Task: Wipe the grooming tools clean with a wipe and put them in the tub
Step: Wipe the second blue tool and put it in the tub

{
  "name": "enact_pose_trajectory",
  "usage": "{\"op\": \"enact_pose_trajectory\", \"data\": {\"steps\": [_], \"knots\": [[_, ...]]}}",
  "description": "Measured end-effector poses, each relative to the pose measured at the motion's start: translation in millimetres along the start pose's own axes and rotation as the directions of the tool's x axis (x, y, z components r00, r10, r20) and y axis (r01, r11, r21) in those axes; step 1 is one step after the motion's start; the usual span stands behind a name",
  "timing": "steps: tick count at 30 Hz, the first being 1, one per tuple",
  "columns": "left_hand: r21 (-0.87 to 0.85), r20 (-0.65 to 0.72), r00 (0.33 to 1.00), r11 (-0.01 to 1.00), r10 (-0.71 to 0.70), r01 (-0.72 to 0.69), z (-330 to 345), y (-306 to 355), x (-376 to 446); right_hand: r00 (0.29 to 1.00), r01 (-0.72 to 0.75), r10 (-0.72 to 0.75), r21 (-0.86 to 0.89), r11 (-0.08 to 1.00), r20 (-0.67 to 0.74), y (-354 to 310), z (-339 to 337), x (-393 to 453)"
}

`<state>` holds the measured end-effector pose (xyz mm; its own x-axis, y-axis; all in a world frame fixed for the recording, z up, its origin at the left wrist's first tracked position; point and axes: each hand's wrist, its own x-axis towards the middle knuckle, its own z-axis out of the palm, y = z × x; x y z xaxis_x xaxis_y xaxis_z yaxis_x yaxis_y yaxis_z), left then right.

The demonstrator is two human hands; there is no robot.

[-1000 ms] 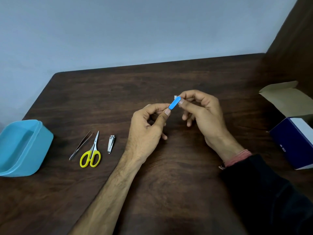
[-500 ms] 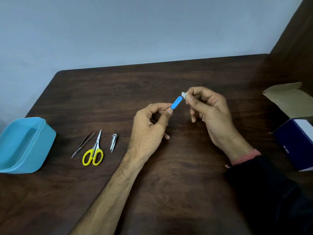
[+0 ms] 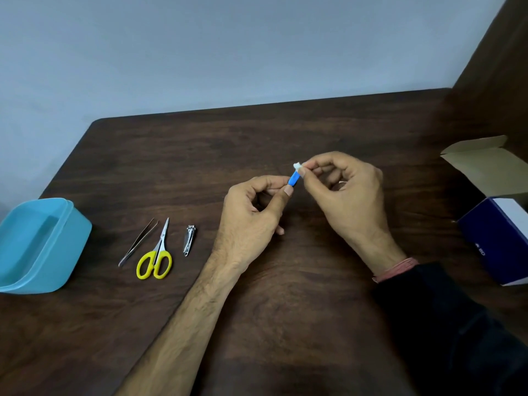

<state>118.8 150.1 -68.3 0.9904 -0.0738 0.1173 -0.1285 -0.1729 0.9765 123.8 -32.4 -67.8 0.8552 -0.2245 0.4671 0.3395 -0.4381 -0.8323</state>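
My left hand (image 3: 251, 221) pinches the lower end of a small blue nail file (image 3: 293, 178) above the middle of the table. My right hand (image 3: 348, 201) pinches a small white wipe (image 3: 298, 166) around the file's upper end. On the table to the left lie metal tweezers (image 3: 138, 242), yellow-handled scissors (image 3: 155, 257) and a silver nail clipper (image 3: 189, 239), side by side. The light blue tub (image 3: 73, 238) stands at the far left edge, open and with nothing visible in it.
An open dark blue and white cardboard box (image 3: 497, 238) with its flap raised stands at the right edge. The dark wooden table (image 3: 285, 324) ends at a pale wall behind and a dark panel at the right.
My right hand slid the wipe up to the file's tip half a second ago and has come back down over its upper end. The left hand keeps its hold.
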Motion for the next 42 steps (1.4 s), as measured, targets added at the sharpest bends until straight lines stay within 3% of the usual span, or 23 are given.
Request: {"op": "enact_pose_trajectory", "data": {"steps": [4,8,11,16,20,23,28,31,42], "knots": [[-0.023,-0.003,1.0,1.0,0.004,-0.004,0.0,-0.7,1.0,0.996,0.07,-0.07,-0.007,0.998,0.06,-3.7,3.5,-3.9],[-0.008,-0.003,1.0,1.0,0.007,-0.007,0.2,-0.5,0.9,1.0,0.011,-0.011,-0.002,1.0,0.009,-0.6,2.9,-1.6],[-0.033,-0.02,1.0,0.999,0.002,-0.003,-0.5,-0.6,1.7,0.994,0.078,-0.074,-0.05,0.996,0.08,-4.4,4.3,-4.6],[-0.005,0.01,1.0,1.0,0.009,-0.009,0.0,-1.6,1.3,1.0,0.014,-0.015,-0.05,0.999,-0.005,-1.4,1.2,-0.6],[-0.04,0.001,1.0,0.999,-0.003,0.003,-1.0,-1.3,2.3,0.995,0.063,-0.06,-0.037,0.997,0.083,-5.8,3.9,-5.1],[-0.013,0.016,1.0,1.0,0.003,-0.003,-0.8,-1.5,1.7,1.0,0.011,-0.011,-0.033,0.999,0.02,-1.5,3.2,-1.8],[-0.03,0.004,1.0,1.0,0.004,-0.003,-0.8,-0.6,1.1,0.997,0.035,-0.033,-0.024,0.999,0.075,-4.5,2.6,-4.2],[0.001,0.019,1.0,1.0,0.012,-0.012,-0.2,-0.8,0.9,1.0,-0.005,0.005,-0.023,1.0,0.012,-1.5,2.0,-1.5],[-0.004,0.031,0.999,1.0,0.014,-0.014,-0.6,0.5,-0.6,1.0,0.0,-0.001,-0.032,0.999,-0.01,-3.4,0.7,-2.0]]}}
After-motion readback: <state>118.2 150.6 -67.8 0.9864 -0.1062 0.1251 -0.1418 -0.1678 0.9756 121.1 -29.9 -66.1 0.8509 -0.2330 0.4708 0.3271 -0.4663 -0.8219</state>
